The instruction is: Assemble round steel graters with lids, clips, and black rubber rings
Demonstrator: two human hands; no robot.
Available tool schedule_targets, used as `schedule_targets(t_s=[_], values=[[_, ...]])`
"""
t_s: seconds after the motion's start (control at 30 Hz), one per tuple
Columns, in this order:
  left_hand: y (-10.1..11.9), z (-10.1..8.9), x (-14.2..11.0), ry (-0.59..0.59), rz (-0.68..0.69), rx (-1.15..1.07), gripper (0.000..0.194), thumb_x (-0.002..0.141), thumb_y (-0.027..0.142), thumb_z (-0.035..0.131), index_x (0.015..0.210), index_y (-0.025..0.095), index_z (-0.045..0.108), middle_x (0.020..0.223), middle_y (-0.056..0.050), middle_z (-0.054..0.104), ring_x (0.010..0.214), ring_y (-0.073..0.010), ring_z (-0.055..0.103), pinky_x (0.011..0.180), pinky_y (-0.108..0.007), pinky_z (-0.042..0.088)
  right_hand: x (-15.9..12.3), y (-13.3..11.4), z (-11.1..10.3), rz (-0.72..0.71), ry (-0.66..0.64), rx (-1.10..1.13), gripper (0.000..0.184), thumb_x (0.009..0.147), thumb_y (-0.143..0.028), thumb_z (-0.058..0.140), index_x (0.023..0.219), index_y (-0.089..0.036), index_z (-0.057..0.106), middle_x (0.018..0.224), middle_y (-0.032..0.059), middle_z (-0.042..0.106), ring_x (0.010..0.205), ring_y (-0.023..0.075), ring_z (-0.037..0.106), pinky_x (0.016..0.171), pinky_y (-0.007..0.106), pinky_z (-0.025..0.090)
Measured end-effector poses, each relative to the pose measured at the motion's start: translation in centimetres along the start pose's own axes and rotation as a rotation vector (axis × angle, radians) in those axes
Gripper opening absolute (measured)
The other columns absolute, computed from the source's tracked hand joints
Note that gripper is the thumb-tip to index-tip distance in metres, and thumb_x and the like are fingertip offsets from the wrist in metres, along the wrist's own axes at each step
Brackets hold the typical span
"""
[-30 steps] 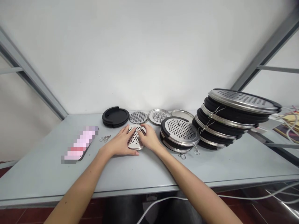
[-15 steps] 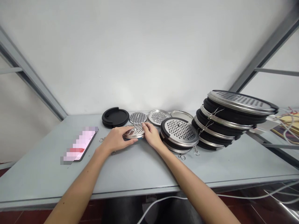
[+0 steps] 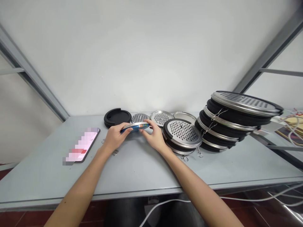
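Note:
Between my two hands is a round metal grater disc (image 3: 136,126), raised off the table and tilted nearly edge-on, with a silver rim on top and a blue underside. My left hand (image 3: 116,136) grips its left edge, thumb underneath. My right hand (image 3: 153,133) pinches the right edge, thumb below and fingers on top. Just behind lie a slotted grater disc (image 3: 140,118), a perforated disc with a raised rim (image 3: 161,118) and a plain metal ring or plate (image 3: 185,116). A black round holder (image 3: 117,117) sits behind my left hand.
Right of my right hand stands a short stack of black-framed round graters (image 3: 182,133), metal rings hanging off it. A taller leaning stack (image 3: 234,121) rises further right. A phone (image 3: 82,146) lies at left. Small metal rings (image 3: 115,153) rest near my left wrist. A white cable (image 3: 163,201) hangs below the table edge.
The grater disc has been lifted and tipped, so its blue underside now shows instead of its perforated top. My right thumb has moved beneath it.

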State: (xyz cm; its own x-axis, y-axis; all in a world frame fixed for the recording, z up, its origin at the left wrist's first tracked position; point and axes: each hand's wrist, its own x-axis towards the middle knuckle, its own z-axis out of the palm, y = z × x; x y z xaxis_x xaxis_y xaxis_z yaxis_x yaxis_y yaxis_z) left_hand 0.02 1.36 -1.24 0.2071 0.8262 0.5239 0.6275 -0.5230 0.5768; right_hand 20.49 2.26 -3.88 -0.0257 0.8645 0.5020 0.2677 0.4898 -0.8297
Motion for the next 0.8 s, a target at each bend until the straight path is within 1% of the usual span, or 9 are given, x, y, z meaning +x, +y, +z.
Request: schedule_targets(t_s=[0.17, 0.3, 0.37, 0.47, 0.53, 0.63, 0.7, 0.73, 0.8], values=[[0.0, -0.1, -0.1, -0.039, 0.000, -0.013, 0.043, 0.086, 0.054, 0.063, 0.110, 0.020, 0.069, 0.100, -0.006, 0.076, 0.089, -0.0233, 0.069, 0.077, -0.029, 0.049, -0.1, -0.3, -0.2, -0.063, 0.043, -0.017, 0.029, 0.079, -0.033, 0.072, 0.105, -0.020, 0.068, 0.107, 0.0065, 0.072, 0.101, 0.0228, 0.064, 0.095, 0.038, 0.048], [0.6, -0.1, -0.2, -0.042, -0.001, -0.088, 0.039, 0.086, 0.053, 0.064, 0.107, 0.020, 0.071, 0.095, -0.004, 0.075, 0.084, -0.0209, 0.068, 0.076, -0.028, 0.050, -0.2, -1.0, -0.4, -0.081, 0.070, -0.028, 0.032, 0.079, -0.035, 0.073, 0.107, -0.022, 0.067, 0.111, 0.0062, 0.071, 0.105, 0.0226, 0.063, 0.098, 0.038, 0.046], [0.9, -0.2, -0.2, 0.008, -0.015, -0.122, 0.040, 0.085, 0.053, 0.064, 0.103, 0.018, 0.072, 0.087, -0.002, 0.074, 0.076, -0.0188, 0.066, 0.070, -0.026, 0.050, -0.1, -1.2, -0.4, -0.057, 0.092, -0.018, 0.041, 0.078, -0.037, 0.073, 0.114, -0.022, 0.063, 0.117, 0.0074, 0.069, 0.109, 0.0231, 0.062, 0.098, 0.038, 0.047], [0.9, -0.2, 0.0, 0.192, -0.085, -0.184, 0.045, 0.083, 0.058, 0.064, 0.091, 0.016, 0.073, 0.072, -0.001, 0.069, 0.067, -0.0170, 0.062, 0.063, -0.025, 0.049, 0.0, -1.0, -0.2, 0.028, 0.107, 0.058, 0.051, 0.080, -0.042, 0.071, 0.124, -0.021, 0.056, 0.122, 0.0097, 0.066, 0.111, 0.0232, 0.062, 0.096, 0.038, 0.049], [0.4, 0.0, 0.3, 0.328, -0.164, -0.286, 0.050, 0.081, 0.063, 0.063, 0.086, 0.015, 0.072, 0.070, -0.002, 0.067, 0.068, -0.0179, 0.062, 0.063, -0.025, 0.050, 0.2, -0.8, 0.1, 0.117, 0.056, 0.175, 0.052, 0.081, -0.046, 0.068, 0.124, -0.021, 0.055, 0.121, 0.0099, 0.067, 0.108, 0.0224, 0.064, 0.091, 0.037, 0.052], [-0.5, 0.6, 0.7, 0.435, -0.279, -0.556, 0.057, 0.080, 0.067, 0.062, 0.092, 0.013, 0.071, 0.080, -0.006, 0.071, 0.076, -0.0210, 0.067, 0.068, -0.029, 0.054, 0.2, -0.6, 0.7, 0.213, -0.120, 0.396, 0.045, 0.080, -0.052, 0.067, 0.113, -0.021, 0.061, 0.113, 0.0076, 0.071, 0.101, 0.0214, 0.068, 0.087, 0.036, 0.056], [-0.8, 1.0, 0.9, 0.430, -0.320, -0.699, 0.060, 0.079, 0.069, 0.062, 0.099, 0.012, 0.070, 0.089, -0.009, 0.073, 0.083, -0.0230, 0.069, 0.073, -0.031, 0.056, 0.2, -0.7, 1.0, 0.244, -0.197, 0.511, 0.042, 0.078, -0.054, 0.068, 0.104, -0.021, 0.064, 0.105, 0.0059, 0.074, 0.098, 0.0213, 0.069, 0.087, 0.037, 0.056], [-0.8, 1.1, 1.0, 0.415, -0.331, -0.739, 0.062, 0.079, 0.069, 0.062, 0.102, 0.012, 0.069, 0.093, -0.011, 0.074, 0.087, -0.0240, 0.069, 0.076, -0.033, 0.056, 0.2, -0.8, 1.0, 0.255, -0.208, 0.552, 0.041, 0.077, -0.053, 0.069, 0.101, -0.020, 0.064, 0.103, 0.0054, 0.074, 0.096, 0.0211, 0.069, 0.087, 0.038, 0.056], [-0.7, 1.1, 1.1, 0.372, -0.328, -0.745, 0.062, 0.081, 0.068, 0.061, 0.107, 0.012, 0.068, 0.102, -0.012, 0.073, 0.096, -0.0256, 0.069, 0.084, -0.035, 0.056, 0.2, -1.1, 1.0, 0.242, -0.166, 0.598, 0.038, 0.076, -0.050, 0.071, 0.099, -0.020, 0.065, 0.101, 0.0047, 0.074, 0.094, 0.0206, 0.069, 0.089, 0.038, 0.056]])
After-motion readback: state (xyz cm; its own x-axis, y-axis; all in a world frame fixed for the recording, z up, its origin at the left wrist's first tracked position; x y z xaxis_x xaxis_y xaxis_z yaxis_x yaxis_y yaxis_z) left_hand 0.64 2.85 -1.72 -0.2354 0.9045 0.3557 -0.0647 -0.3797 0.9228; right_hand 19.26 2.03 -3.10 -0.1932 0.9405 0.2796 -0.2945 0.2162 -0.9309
